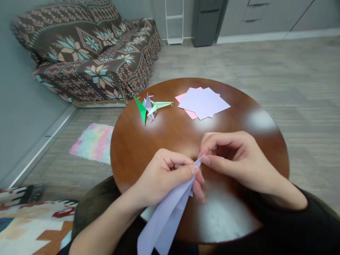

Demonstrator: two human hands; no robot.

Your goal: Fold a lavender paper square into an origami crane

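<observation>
Left hand [176, 173] pinches a long, folded lavender paper sheet [167, 216], lower centre of frame — right hand [233, 156], right of centre, grasps its pointed tip between thumb and finger. Below: round, glossy brown table [148, 140]. Green and lavender folded-paper birds [142, 111] upper left of centre — fanned lavender and pink paper sheets [203, 102] just right.

Patt. sofa [90, 53] nr gray wall [29, 102]; gray flr [305, 88]; pastel rug [91, 143]; dk cab. [206, 28] at bk.
</observation>
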